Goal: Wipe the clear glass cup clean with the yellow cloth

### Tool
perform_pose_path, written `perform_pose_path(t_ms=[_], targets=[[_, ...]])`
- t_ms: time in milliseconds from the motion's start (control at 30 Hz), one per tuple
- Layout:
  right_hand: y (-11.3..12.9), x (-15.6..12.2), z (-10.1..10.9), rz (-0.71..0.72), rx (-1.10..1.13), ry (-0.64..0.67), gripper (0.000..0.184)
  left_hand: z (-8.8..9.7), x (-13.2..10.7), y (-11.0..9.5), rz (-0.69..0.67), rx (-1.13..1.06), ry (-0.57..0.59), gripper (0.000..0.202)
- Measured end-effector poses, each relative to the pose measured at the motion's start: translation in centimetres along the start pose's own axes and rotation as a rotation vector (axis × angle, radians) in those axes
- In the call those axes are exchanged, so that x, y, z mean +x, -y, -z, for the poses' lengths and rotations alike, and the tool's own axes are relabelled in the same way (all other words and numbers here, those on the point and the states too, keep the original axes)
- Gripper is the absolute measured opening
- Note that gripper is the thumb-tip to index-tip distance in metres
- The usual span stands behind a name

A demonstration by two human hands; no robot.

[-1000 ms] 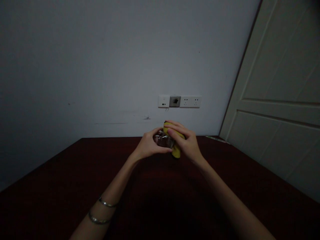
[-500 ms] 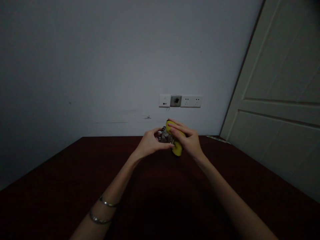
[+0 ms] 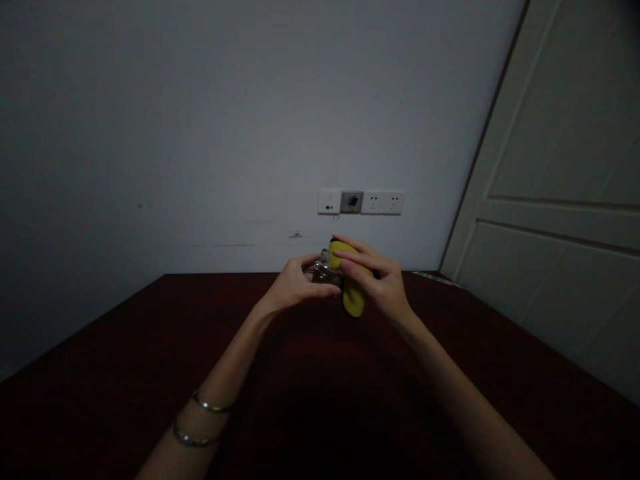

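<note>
My left hand [image 3: 295,285] is closed around a small clear glass object [image 3: 323,272], held above the dark red table [image 3: 125,373]. My right hand [image 3: 383,287] grips a yellow cloth or sponge [image 3: 351,293] and presses it against the right side of the glass. Both hands meet at the middle of the view, a little above the table's far part. Most of the glass is hidden by my fingers. Two silver bangles [image 3: 203,421] sit on my left wrist.
A white wall stands behind the table, with a row of sockets and a switch [image 3: 360,202] just above my hands. A pale panelled door [image 3: 560,200] fills the right side. A thin flat strip [image 3: 436,278] lies at the table's far right corner.
My right hand has turned the yellow cloth over the glass, so the cloth now hangs lower and more upright. My left hand has shifted slightly with the glass.
</note>
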State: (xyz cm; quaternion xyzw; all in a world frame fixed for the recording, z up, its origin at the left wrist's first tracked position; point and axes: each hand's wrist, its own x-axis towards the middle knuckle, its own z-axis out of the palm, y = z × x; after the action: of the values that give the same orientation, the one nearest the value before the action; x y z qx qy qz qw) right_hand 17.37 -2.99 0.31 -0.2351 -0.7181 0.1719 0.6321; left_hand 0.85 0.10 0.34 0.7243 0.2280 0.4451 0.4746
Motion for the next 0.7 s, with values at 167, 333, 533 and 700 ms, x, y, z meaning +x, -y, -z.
perform_pose_path(t_ms=[167,333,533,700], targets=[[-1.8,0.2,0.5,-0.183,0.111,-0.077,0.025,0.2,0.1,0.4,0.041,0.011,0.010,0.060],[-1.7,0.0,1.3,-0.012,-0.035,0.137,0.046,0.5,0.2,1.0,0.071,0.025,-0.044,0.050],[-0.9,-0.5,0.7,0.173,-0.289,0.241,0.084,0.4,0.4,0.8,0.136,-0.055,-0.074,0.043],[-1.8,-0.6,0.0,0.165,-0.305,0.184,0.081,0.3,0.7,0.7,0.189,-0.022,-0.090,0.045]])
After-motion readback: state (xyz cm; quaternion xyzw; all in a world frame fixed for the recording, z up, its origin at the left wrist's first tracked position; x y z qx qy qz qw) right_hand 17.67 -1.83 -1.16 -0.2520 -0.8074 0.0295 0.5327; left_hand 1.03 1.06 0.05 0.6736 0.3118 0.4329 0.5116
